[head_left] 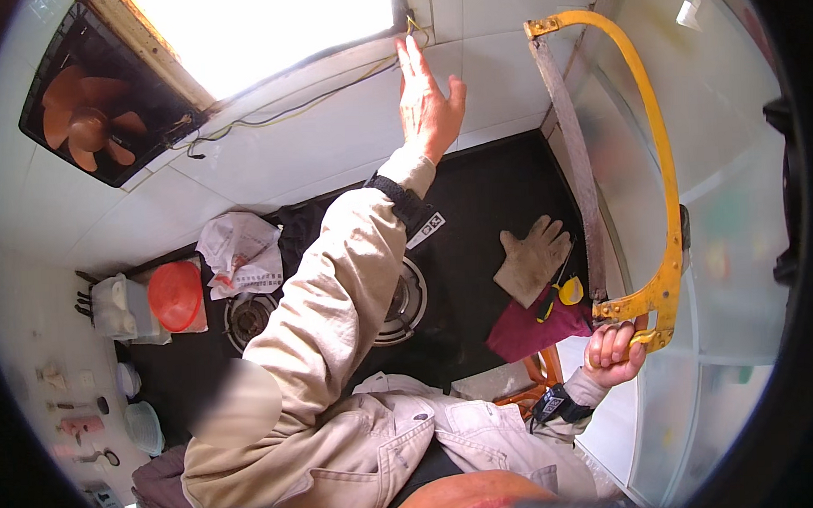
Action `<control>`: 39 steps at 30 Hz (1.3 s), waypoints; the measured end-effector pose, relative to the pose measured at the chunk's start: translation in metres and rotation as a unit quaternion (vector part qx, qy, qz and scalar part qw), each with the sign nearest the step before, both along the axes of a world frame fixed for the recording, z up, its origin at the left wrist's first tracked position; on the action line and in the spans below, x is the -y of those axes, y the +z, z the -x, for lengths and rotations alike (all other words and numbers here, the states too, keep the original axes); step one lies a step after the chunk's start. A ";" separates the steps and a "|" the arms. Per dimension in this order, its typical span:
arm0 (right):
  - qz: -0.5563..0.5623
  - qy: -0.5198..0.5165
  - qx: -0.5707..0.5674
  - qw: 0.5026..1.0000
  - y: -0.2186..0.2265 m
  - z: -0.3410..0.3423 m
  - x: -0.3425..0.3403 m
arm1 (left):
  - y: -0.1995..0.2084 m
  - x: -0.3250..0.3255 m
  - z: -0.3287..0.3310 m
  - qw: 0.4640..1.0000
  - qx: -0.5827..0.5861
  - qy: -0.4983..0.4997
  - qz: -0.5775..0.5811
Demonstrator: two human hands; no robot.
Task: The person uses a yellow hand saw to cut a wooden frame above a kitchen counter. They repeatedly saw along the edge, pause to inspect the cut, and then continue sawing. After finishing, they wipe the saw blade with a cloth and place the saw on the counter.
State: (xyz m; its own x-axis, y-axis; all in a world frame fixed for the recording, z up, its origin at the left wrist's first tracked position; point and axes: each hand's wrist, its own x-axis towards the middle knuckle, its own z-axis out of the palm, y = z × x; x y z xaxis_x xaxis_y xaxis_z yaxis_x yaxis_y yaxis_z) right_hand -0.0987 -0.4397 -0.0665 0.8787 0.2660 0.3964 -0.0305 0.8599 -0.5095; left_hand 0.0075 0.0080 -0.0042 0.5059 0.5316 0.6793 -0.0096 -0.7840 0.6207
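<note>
My left hand [430,110] reaches up to the lower right corner of the bright window [273,35]. Its fingers are stretched out with the thumb apart, and the fingertips are at thin yellow and dark wires [329,94] along the frame. Nothing shows in its grasp. On the right, my right hand [614,347] is closed round the handle of a yellow bow saw [663,164]. The saw stands upright, its worn grey blade [575,150] facing left. Below the saw's left side, a work glove [532,259] lies on the black counter [463,207].
An exhaust fan [87,129] with brown blades is left of the window. Gas burners [248,320], a plastic bag [241,251] and a red lid [175,296] are on the counter. A screwdriver [546,305] lies on maroon cloth [526,330]. Frosted glass panels [723,225] stand close right of the saw.
</note>
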 end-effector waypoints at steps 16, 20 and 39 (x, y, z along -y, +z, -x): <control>0.117 0.096 0.135 0.979 0.079 -0.001 -0.041 | 0.010 0.006 0.019 0.989 -0.113 -0.002 -0.092; 0.270 0.027 0.160 0.949 0.136 0.006 -0.110 | 0.018 0.008 0.024 0.987 -0.106 0.030 -0.116; 0.324 -0.045 0.213 0.921 0.175 -0.102 -0.313 | 0.001 0.001 0.013 0.984 0.004 -0.151 -0.092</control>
State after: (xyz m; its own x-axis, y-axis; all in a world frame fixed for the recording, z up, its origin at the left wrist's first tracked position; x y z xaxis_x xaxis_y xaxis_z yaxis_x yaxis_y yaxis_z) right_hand 0.0035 -0.1270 0.1084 0.7109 0.5016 0.4930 0.3470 0.3596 -0.8662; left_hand -0.0053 0.0069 -0.0028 0.6172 0.2252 0.7539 -0.2639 -0.8434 0.4680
